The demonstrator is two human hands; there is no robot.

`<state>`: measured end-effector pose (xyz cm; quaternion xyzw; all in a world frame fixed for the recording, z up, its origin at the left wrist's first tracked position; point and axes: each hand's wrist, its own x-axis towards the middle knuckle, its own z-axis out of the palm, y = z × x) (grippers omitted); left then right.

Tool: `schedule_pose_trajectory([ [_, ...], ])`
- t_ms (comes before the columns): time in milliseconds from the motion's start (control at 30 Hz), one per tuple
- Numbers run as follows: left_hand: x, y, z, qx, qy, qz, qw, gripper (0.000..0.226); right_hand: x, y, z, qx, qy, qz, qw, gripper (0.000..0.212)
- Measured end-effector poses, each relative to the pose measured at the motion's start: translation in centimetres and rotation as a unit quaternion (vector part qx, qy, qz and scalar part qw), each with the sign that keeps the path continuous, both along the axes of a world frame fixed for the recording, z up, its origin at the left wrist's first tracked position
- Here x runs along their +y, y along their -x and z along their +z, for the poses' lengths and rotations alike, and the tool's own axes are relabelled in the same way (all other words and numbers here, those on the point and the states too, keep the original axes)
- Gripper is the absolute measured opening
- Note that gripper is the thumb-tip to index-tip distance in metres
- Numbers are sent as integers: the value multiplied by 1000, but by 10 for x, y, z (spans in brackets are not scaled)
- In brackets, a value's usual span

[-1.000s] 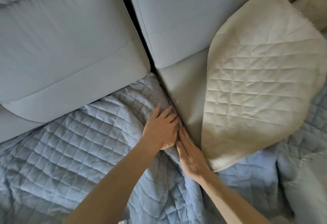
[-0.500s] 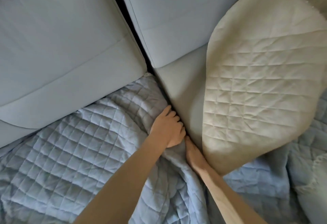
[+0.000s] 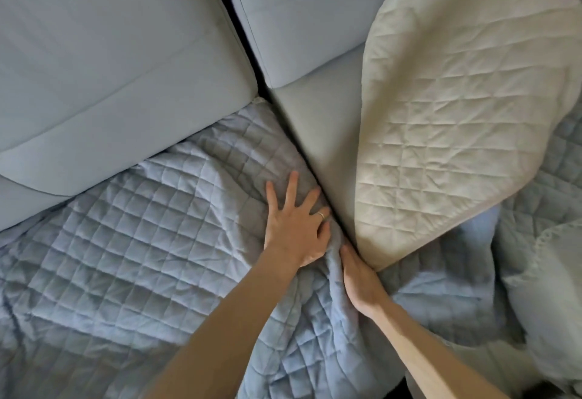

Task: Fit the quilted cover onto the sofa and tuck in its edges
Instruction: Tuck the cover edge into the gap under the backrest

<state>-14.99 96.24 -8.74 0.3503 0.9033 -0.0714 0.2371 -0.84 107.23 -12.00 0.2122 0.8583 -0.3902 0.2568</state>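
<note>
Quilted cover [image 3: 126,241] lies rumpled on the sofa [image 3: 110,67] seat. Left hand [image 3: 293,228] presses flat, fingers [image 3: 293,184] spread; right hand [image 3: 359,275] wedges straight fingers into the crease. Tucking step, I'd say; next, push deeper along it.

The right grip [image 3: 360,279] had its fingertips out of sight in the crease between the quilted cover [image 3: 126,241] and the seat cushion [image 3: 327,153]. The cover's far edge vanished under the back cushion [image 3: 110,67]. Both forearms ran off the bottom edge.
</note>
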Motion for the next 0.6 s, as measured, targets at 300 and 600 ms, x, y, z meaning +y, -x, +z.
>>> schedule_pose_trajectory([
  [300,13,-11,0,-14,1,-21,1000,61,-2,-3,-8,-21,87,-168,982,49],
  [600,-49,-55,12,-11,-82,-68,994,72,-47,-134,44,125,-129,-265,947,46],
])
